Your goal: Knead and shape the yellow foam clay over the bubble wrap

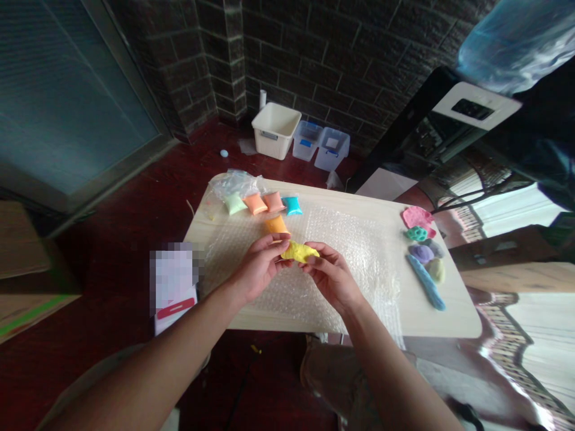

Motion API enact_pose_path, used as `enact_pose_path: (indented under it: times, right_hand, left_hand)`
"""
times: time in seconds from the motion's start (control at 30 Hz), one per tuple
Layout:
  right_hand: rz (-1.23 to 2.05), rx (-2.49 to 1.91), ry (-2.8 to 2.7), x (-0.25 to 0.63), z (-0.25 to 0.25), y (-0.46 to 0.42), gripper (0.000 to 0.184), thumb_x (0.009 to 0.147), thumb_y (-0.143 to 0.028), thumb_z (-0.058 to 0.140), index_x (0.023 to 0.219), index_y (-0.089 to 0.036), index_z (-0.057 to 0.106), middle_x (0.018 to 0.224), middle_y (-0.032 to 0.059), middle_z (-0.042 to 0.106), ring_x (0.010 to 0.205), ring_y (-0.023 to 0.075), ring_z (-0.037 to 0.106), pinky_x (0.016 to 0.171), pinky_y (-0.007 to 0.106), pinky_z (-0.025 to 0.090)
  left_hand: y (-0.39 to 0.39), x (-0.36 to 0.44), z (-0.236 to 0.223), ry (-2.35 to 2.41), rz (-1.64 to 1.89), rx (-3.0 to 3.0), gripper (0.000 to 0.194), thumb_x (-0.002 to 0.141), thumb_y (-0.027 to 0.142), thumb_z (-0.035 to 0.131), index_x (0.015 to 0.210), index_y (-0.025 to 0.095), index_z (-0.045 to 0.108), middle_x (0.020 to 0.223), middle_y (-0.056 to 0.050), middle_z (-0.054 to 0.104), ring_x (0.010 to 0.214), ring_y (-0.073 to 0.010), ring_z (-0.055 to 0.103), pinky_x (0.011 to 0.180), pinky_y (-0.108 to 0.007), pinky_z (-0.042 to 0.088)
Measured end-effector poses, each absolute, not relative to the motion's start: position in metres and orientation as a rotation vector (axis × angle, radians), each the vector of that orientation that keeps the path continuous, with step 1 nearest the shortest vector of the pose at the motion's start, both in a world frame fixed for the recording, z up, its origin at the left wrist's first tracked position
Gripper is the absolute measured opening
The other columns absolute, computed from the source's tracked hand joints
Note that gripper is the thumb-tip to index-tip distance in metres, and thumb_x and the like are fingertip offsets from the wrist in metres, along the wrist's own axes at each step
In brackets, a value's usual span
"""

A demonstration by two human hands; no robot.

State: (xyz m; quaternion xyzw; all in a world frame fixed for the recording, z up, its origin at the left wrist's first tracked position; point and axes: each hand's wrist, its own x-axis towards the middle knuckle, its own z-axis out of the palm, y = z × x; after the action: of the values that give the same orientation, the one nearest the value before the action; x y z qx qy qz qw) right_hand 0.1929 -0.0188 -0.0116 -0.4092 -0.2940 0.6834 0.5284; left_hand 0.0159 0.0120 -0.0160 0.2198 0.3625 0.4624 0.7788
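Note:
A lump of yellow clay (298, 251) is held between both hands above a sheet of bubble wrap (359, 251) on a small light wooden table (453, 317). My left hand (258, 266) pinches its left end with closed fingers. My right hand (330, 275) grips its right end, fingers curled. Just beyond the hands lies an orange clay packet (275, 225). Further back sit a green packet (234, 203), two orange packets (264, 203) and a blue packet (293, 205), next to an empty clear plastic bag (233, 181).
Shaped clay pieces lie along the table's right side: pink (417, 216), teal (416, 233), purple (421, 253), pale green (436, 270) and a long blue strip (426, 282). A white basket (275, 130) and two clear bins (320, 145) stand by the brick wall. Cardboard (27, 269) lies left.

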Motion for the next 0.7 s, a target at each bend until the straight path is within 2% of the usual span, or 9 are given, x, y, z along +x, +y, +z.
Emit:
enact_pose_path:
  times: [0.2,0.37,0.53,0.7]
  right_hand:
    - [1.618,-0.990,-0.706,0.1919,-0.0110,-0.0195,0.033,0.070,-0.024,0.096,0.101,-0.025,0.083,0.090,-0.0005,0.078,0.068,0.0092,0.068,0.067,0.021,0.057]
    - [1.468,-1.037,-0.829,0.1917,-0.0171,-0.0202,0.040,0.068,-0.022,0.097,0.105,-0.029,0.082,0.103,-0.0011,0.075,0.083,0.0140,0.069,0.076,0.027,0.056]
    - [1.419,-1.068,-0.836,0.1920,-0.0174,-0.0194,0.032,0.073,-0.027,0.095,0.103,-0.027,0.082,0.088,-0.0017,0.074,0.071,0.0116,0.064,0.070,0.027,0.053]
    - [1.507,-1.035,-0.719,0.1936,-0.0130,-0.0178,0.026,0.073,-0.025,0.094,0.096,-0.025,0.081,0.081,-0.0020,0.075,0.065,0.0101,0.064,0.067,0.025,0.055]
  left_hand:
    - [0.0117,0.0152,-0.0143,0.788,1.002,0.504,0.030,0.079,0.026,0.085,0.103,0.013,0.072,0.099,-0.009,0.072,0.084,-0.0178,0.070,0.070,-0.027,0.056]
    - [0.0125,0.0143,-0.0141,0.816,1.049,0.520,0.029,0.079,0.030,0.085,0.100,0.012,0.074,0.102,-0.009,0.072,0.085,-0.0162,0.068,0.068,-0.024,0.053]
    - [0.0125,0.0144,-0.0146,0.823,1.053,0.561,0.031,0.077,0.033,0.087,0.097,0.013,0.075,0.099,-0.007,0.070,0.083,-0.0153,0.065,0.067,-0.025,0.053]
    - [0.0118,0.0150,-0.0151,0.813,1.053,0.572,0.028,0.079,0.029,0.086,0.099,0.014,0.073,0.099,-0.006,0.069,0.081,-0.0152,0.065,0.067,-0.026,0.052]
